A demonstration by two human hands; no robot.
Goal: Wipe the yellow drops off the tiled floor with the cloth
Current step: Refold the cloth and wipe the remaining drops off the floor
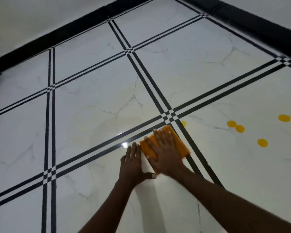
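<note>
An orange cloth (179, 142) lies flat on the white tiled floor (91, 106), just below a crossing of black tile lines. My right hand (165, 153) presses flat on the cloth with its fingers spread. My left hand (133, 163) rests flat on the bare tile beside the cloth's left edge, thumb out. Several yellow drops lie to the right: one (183, 123) close to the cloth's far corner, a joined pair (235, 126), one (262, 142) nearer me and one (284, 118) farthest right.
A black skirting board (242, 19) runs along the white walls at the far side and meets in a corner at the top. Double black lines (50, 132) divide the floor into large tiles. A faint yellowish smear (97, 132) shows left of the cloth.
</note>
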